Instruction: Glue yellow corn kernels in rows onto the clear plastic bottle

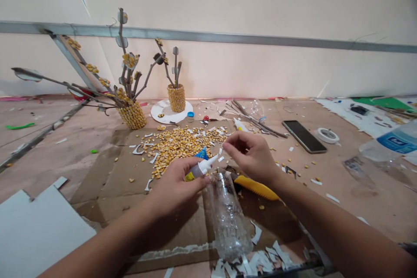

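Observation:
My left hand (177, 182) is closed around a small glue bottle (197, 170), its white nozzle tilted up to the right. Just right of the nozzle tip, my right hand (249, 156) makes a pinch with thumb and forefinger; what is in it, if anything, I cannot make out. Below the hands a clear plastic bottle (230, 221) lies on the cardboard (176, 215). A yellow-handled knife (256, 186) rests beside it, partly under my right hand. Beyond my left hand spreads a pile of corn kernels (176, 143) mixed with white paper scraps.
Two kernel-covered pots (132, 115) hold twigs at the back left; one stands on a white disc (156, 110). Rightward are a phone (302, 136), a tape roll (327, 135) and a water bottle (395, 143). White board (42, 234) lies front left, paper scraps (260, 260) in front.

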Motion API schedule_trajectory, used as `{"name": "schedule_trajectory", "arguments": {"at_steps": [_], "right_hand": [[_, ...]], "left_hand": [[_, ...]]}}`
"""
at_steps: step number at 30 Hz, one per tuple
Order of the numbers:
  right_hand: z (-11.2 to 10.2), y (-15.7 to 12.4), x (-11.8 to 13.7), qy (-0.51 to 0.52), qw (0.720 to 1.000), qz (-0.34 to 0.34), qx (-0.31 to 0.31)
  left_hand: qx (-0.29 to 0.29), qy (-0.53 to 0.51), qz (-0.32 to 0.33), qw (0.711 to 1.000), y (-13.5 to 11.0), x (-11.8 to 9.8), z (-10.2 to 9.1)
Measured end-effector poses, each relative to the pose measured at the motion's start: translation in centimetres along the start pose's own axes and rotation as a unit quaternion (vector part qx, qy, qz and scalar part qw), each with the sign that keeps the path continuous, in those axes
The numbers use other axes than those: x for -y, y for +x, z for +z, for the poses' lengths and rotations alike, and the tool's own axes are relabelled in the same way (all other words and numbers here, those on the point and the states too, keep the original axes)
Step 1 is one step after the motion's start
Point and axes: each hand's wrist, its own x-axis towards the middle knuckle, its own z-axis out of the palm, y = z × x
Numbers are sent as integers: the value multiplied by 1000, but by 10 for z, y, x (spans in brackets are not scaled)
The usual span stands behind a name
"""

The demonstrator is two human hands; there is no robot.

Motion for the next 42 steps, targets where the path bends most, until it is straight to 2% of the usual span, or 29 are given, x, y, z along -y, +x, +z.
{"name": "schedule_trajectory", "arguments": {"at_steps": [3, 5, 11, 21, 23, 27, 30, 35, 39, 42], "right_hand": [[-4, 4, -8, -9, 1000, 15, -22], [-5, 3, -9, -8, 1000, 11, -3], [-6, -8, 7, 19, 994, -10, 105], [-8, -4, 8, 48, 988, -14, 143], [-8, -3, 6, 51, 990, -7, 135], [-9, 5, -6, 46, 996, 22, 72], [-11, 26, -19, 13, 999, 12, 31], [-5, 94, -47, -101, 994, -16, -45], [3, 138, -67, -177, 984, 6, -28], [4, 148, -72, -213, 977, 18, -13]], "left_hand": [[-6, 1, -6, 1000, 1, 0, 0], [2, 6, -6, 1000, 3, -1, 0], [6, -34, -17, 999, 1, -2, 4], [13, -84, -57, 995, -6, -1, 10], [14, -70, -55, 996, -4, -1, 8], [14, -9, -28, 999, 5, -2, -1], [14, 32, -11, 999, 10, -3, -8], [-8, 38, -22, 999, 12, -2, -11], [-27, 58, -5, 998, 12, 0, -13], [-40, 59, -8, 997, 12, -1, -14]]}}
